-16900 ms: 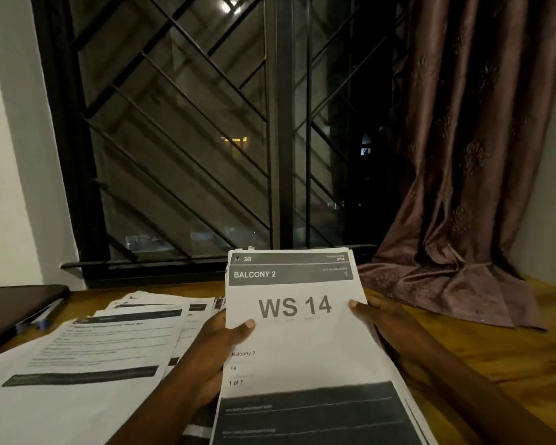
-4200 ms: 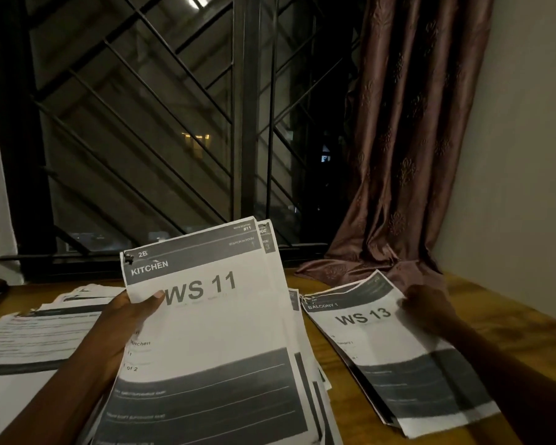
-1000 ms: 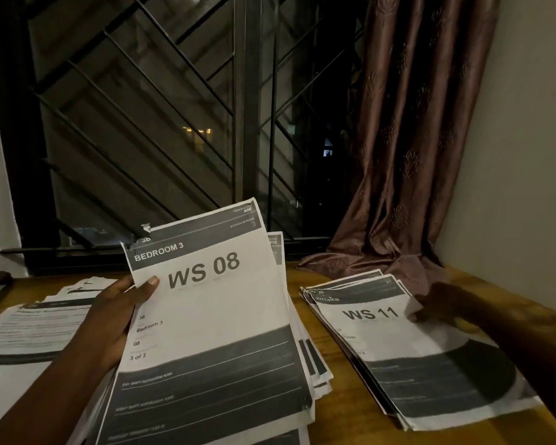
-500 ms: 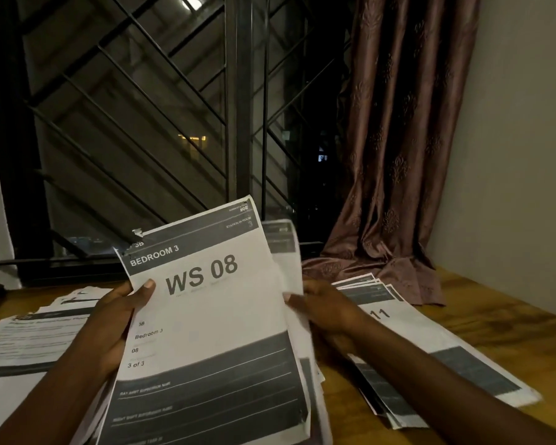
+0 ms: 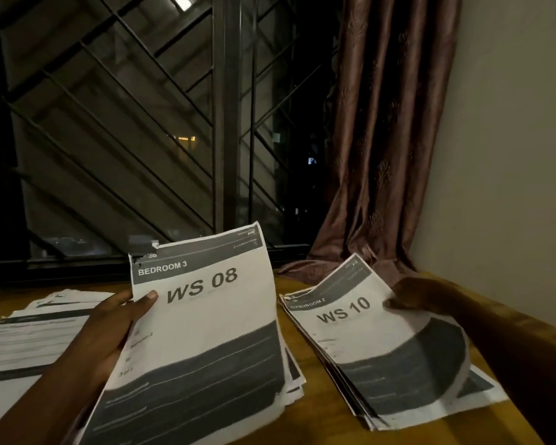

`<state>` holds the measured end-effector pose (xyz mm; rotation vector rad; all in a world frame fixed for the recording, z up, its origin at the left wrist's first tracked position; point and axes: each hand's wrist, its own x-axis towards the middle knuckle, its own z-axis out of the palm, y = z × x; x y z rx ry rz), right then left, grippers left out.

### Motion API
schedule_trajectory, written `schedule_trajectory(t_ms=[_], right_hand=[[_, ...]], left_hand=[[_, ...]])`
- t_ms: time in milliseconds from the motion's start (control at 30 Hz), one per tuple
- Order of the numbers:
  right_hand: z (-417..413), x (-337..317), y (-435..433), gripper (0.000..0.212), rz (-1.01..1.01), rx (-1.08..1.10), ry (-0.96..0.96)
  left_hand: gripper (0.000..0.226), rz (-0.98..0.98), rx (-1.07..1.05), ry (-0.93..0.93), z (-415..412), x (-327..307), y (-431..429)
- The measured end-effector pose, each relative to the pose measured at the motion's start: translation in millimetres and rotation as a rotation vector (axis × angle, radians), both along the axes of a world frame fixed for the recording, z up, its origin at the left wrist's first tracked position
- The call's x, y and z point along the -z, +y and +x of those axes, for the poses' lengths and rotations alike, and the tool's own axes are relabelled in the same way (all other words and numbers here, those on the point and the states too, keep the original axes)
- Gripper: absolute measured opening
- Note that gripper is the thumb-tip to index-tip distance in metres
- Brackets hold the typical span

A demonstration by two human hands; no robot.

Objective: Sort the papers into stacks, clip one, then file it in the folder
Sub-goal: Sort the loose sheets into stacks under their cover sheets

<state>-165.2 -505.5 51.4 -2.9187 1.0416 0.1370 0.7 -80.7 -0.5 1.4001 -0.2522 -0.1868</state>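
Hands both busy: left hand point(image 5: 109, 329) gripped the paper bundle point(image 5: 206, 342) by its left edge, thumb on top. Right hand point(image 5: 411, 297) pinched the WS 10 sheet point(image 5: 366, 335) at its right edge, over the stack point(image 5: 485, 396) on the counter point(image 5: 318, 419). Paper looked light, floppy and slippery, so best pinched at an edge.

Two bare hands: left hand point(image 5: 109, 329), right hand point(image 5: 411, 297); three groups of white, grey-banded printed sheets: one held sheaf point(image 5: 206, 332), one right stack point(image 5: 382, 348), one left spread point(image 5: 23, 335); one brown fabric curtain point(image 5: 382, 155); one wooden table point(image 5: 325, 422)
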Motion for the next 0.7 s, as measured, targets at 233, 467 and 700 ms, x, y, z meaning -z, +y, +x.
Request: schedule_trajectory(t_ms=[233, 467, 700], right_hand=[[-5.3, 14.9, -19.4, 0.047, 0.075, 0.05, -0.063], [-11.2, -7.5, -9.8, 0.034, 0.002, -0.033, -0.459], [-10.1, 0.4, -1.5, 0.027, 0.035, -0.153, -0.591]], left_hand=[[0.023, 0.038, 0.003, 0.033, -27.4, -12.4, -41.2], [0.017, 0.019, 0.047, 0.011, -48.2, -23.5, -144.0], [0.045, 0.421, -0.008, -0.249, -66.2, 6.6, -227.9]])
